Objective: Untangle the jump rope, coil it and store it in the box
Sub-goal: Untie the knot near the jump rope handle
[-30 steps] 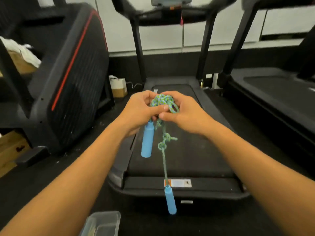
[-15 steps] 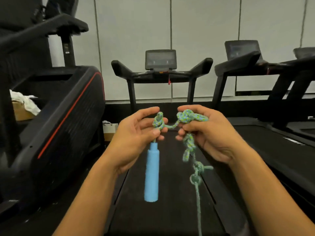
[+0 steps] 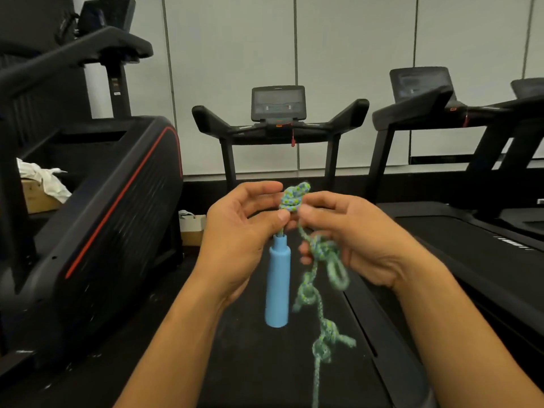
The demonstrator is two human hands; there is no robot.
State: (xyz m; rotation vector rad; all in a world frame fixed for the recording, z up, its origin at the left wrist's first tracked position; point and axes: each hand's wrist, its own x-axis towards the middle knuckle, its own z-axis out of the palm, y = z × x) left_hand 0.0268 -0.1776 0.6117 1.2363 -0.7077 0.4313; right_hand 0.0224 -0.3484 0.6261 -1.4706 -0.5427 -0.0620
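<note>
1. Black, with a red stripe, the exercise machine (image 3: pixel 97 231) fills your 9 o'clock side; behind it a cardboard box (image 3: pixel 38 195) holds a white cloth (image 3: pixel 44 179).
2. At about 10 o'clock from your hands, a small carton (image 3: pixel 192 229) sits on the floor by the wall.
3. Your left hand (image 3: pixel 238 240) pinches the top knot of the jump rope (image 3: pixel 294 198) between thumb and curled fingers; the blue handle (image 3: pixel 277 282) hangs straight down just below that grip.
4. Your right hand (image 3: pixel 359 245) pinches the same knot from 3 o'clock, lower fingers curled round a tangle of loops; more knots trail down toward 6 o'clock and off the frame.
5. Under both hands lies the belt of the middle treadmill (image 3: pixel 278 107), its console at 12 o'clock; another treadmill (image 3: pixel 471 160) stands at 2 o'clock.
6. Nothing stands between your hands and the rope; no storage box shows in view.
7. Compared with half a second ago, your hands have closed together on one knot, where the rope then spanned a small gap between them, and the loops under your right hand now blur.
</note>
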